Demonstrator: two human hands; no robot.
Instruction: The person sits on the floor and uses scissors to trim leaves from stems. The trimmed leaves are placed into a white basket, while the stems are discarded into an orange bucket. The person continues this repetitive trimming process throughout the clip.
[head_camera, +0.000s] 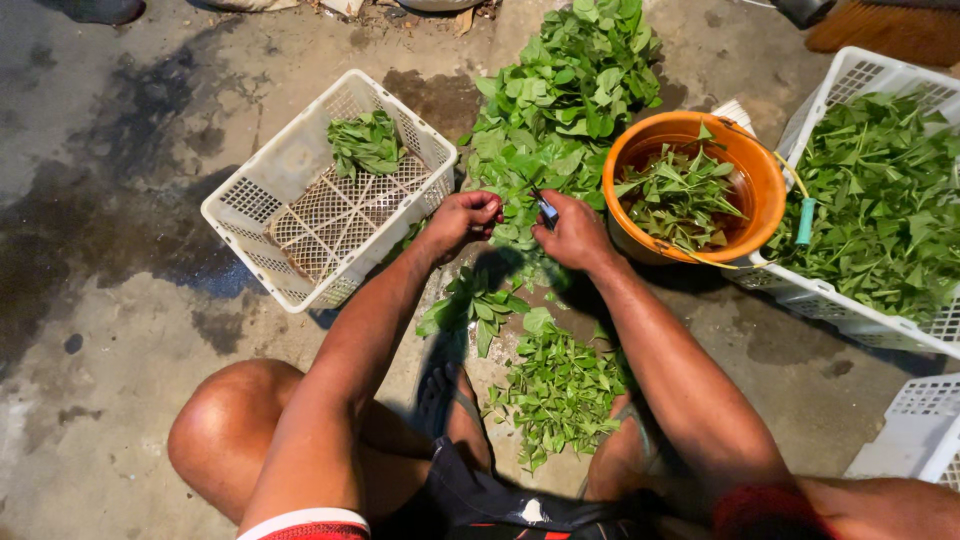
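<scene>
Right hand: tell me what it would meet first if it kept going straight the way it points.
The right hand points up-left, so it would first meet the leafy stems held between both hands, then probably the left hand.

Concrete floor (120, 330), grey, with dark wet stains at left and centre. Lying directly on it: white plastic crate (262, 196), tilted; loose heap of green leafy stems (560, 100) at top centre; smaller pile of cut leaves (560, 395) between the person's feet; orange bucket (765, 180); second white crate (850, 75) at right, touching the bucket; corner of a third crate (915, 430), lower right.
</scene>
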